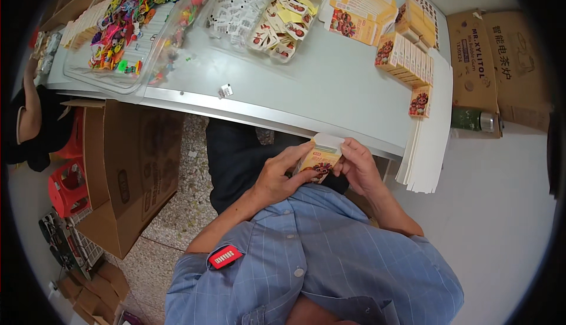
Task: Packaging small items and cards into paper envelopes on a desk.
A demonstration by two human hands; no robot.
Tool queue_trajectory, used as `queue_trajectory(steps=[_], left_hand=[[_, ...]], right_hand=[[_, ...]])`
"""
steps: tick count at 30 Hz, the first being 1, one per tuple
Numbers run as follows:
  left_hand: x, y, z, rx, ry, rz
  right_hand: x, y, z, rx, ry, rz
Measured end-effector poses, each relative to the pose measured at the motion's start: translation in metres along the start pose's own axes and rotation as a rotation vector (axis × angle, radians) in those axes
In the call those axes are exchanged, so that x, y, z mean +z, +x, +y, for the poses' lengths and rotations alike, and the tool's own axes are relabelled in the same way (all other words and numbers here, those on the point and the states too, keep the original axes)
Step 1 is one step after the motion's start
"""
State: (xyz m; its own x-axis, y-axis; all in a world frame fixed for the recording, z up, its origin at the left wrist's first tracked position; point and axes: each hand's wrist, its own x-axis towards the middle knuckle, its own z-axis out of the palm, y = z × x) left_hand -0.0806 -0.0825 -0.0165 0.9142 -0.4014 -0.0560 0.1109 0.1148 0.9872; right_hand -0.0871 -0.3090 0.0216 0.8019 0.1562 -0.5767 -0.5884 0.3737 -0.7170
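A small yellow-orange paper box point(319, 161) with a cartoon picture is held over my lap, just off the table's near edge. Its white top flap stands up, and the mouth looks open. My left hand point(282, 173) grips the box from its left side, thumb across the front. With the fingertips of my right hand point(358, 166) I pinch its upper right edge. Beyond my hands, a single small white sachet point(226, 91) lies on the table point(265, 100). At the table's right, a row of matching closed boxes point(404, 60) stands beside one separate box point(420, 101).
Clear trays hold white sachets point(237, 14) and picture cards point(284, 27); flattened cartons point(361, 12) lie nearby. Colourful small toys point(121, 30) fill the far left. White strips point(425, 148) overhang the right edge. A large cardboard box point(135, 172) and another person point(36, 121) are at left.
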Motion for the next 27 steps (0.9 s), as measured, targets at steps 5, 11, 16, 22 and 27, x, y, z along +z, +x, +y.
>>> queue_trajectory(steps=[5, 11, 16, 22, 27], left_hand=[[-0.005, 0.005, 0.004, 0.146, 0.223, -0.153], [-0.013, -0.009, 0.0, -0.025, -0.036, -0.186], [-0.02, -0.012, -0.003, -0.017, -0.128, -0.128], [-0.017, -0.01, -0.001, -0.017, -0.091, -0.075], [-0.019, -0.004, -0.001, 0.068, 0.039, -0.101]], right_hand=[[0.005, 0.007, 0.011, -0.017, -0.194, 0.093], [0.006, 0.004, 0.017, 0.156, -0.115, -0.001], [0.003, 0.006, 0.031, 0.035, 0.197, -0.171], [-0.002, 0.013, 0.027, 0.09, -0.007, -0.15], [0.003, 0.02, 0.012, 0.319, 0.027, -0.173]])
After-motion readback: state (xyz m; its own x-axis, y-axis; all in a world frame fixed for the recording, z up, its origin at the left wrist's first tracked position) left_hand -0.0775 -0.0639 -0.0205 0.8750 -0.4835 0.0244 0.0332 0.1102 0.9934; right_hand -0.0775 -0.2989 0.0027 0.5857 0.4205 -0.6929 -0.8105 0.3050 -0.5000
